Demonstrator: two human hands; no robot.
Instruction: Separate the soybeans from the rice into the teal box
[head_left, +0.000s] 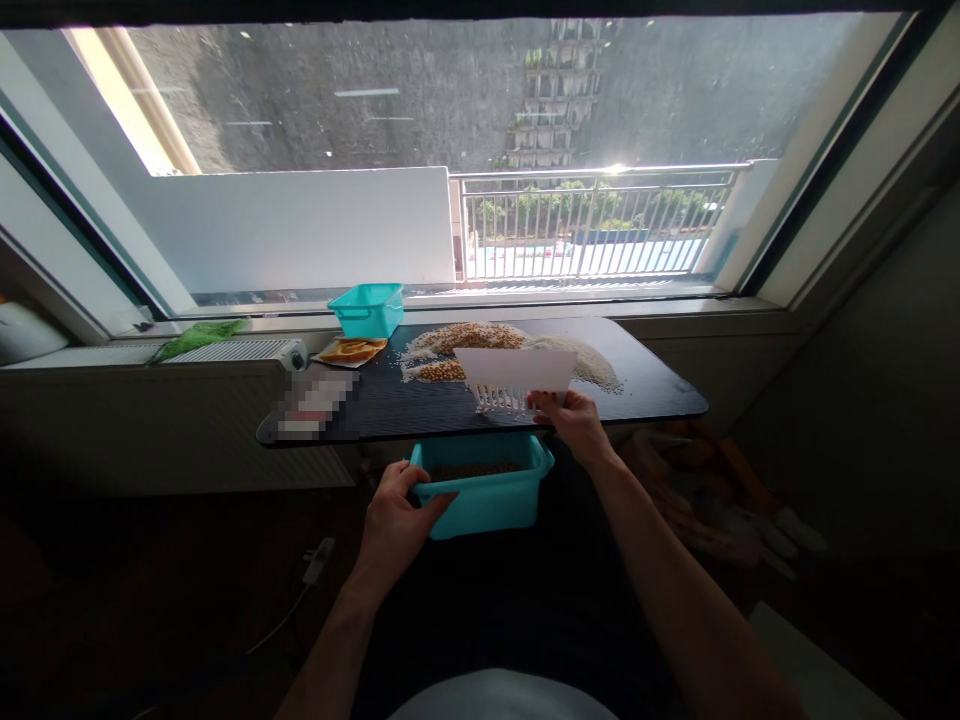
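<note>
Holding a turquoise bin (484, 495) at the near edge of the dark surface (660, 395), the left hand (397, 520) is closed around the bin's rim at about 9 o'clock. The bin sits just below the surface edge, and a shallow layer of brownish grain shows inside it.

Right hand (574, 420): closed on the lower right corner of a white comb-toothed scraper (517, 380), teeth pointing down and resting near the surface edge directly above the bin.

Grain on the surface: a tan heap (469, 340) at 11 o'clock of the scraper, a smaller tan patch (442, 372) at 9 o'clock, and a pale white heap (589, 362) at 2 o'clock. The heaps appear to touch behind the scraper, though its card hides the join.

Progress, judged: a small share is in the bin; the bulk remains spread on the surface, unsorted at its middle.

Other items: second turquoise bin (367, 308) at the far left edge, contents not visible; orange packet (351, 350) just beside it; blurred item (319, 400) on the left end.
</note>
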